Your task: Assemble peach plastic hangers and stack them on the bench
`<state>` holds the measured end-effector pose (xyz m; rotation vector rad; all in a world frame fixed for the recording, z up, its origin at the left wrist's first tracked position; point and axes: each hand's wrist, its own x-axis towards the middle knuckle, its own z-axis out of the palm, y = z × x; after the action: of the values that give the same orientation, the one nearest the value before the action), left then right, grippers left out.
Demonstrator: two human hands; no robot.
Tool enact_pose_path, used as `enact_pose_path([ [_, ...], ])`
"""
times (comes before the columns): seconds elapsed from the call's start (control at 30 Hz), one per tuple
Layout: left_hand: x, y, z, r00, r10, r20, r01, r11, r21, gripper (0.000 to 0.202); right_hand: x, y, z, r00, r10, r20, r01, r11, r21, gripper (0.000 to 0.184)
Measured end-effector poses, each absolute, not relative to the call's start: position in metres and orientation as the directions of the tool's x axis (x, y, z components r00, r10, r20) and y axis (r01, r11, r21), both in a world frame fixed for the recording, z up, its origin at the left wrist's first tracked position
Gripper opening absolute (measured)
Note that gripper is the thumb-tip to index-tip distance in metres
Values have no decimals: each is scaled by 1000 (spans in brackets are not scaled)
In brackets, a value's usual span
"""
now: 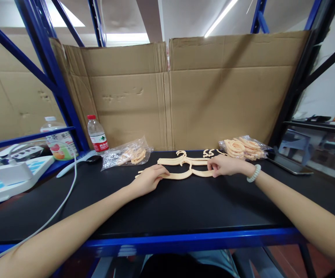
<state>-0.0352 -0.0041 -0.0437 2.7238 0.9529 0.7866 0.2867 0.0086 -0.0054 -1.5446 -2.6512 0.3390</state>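
Observation:
A cream plastic clothes hanger point(181, 176) lies across the black tabletop, its middle part pointing away from me. My left hand point(148, 180) is closed on its left arm, with the tip showing past the fingers. On the right arm, my right hand point(225, 165) pinches near the end, which the fingers hide. Just behind lies another cream hanger point(170, 161) with its hook toward the cardboard. Small loose cream hooks point(208, 153) lie behind my right hand, partly covered by it.
Clear bags of cream parts stand at back left point(132, 155) and back right point(244, 147). A red-capped bottle point(97, 135), a larger bottle point(57, 141) and a power strip point(38, 170) with a white cable point(68, 193) are left. A dark flat device point(290, 164) lies right. Cardboard point(132, 104) closes the back.

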Motion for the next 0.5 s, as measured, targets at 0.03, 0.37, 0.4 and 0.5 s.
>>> enact_pose_path([
  [0.03,-35,-4,-44,660,616,429,539,-787,301,30,287,9,-6,-501,864,-58,852,479,-212,11],
  [0.37,-38,4,-48,640,623,450,518,-782,345,32,288,14,-10,-505,863,-13,850,494,-182,12],
  [0.4,-38,6,-49,639,621,453,528,-783,329,32,288,15,-10,-505,863,-7,850,495,-179,12],
  [0.5,-40,12,-51,636,616,465,547,-785,291,32,288,17,-11,-505,863,14,849,500,-170,12],
])
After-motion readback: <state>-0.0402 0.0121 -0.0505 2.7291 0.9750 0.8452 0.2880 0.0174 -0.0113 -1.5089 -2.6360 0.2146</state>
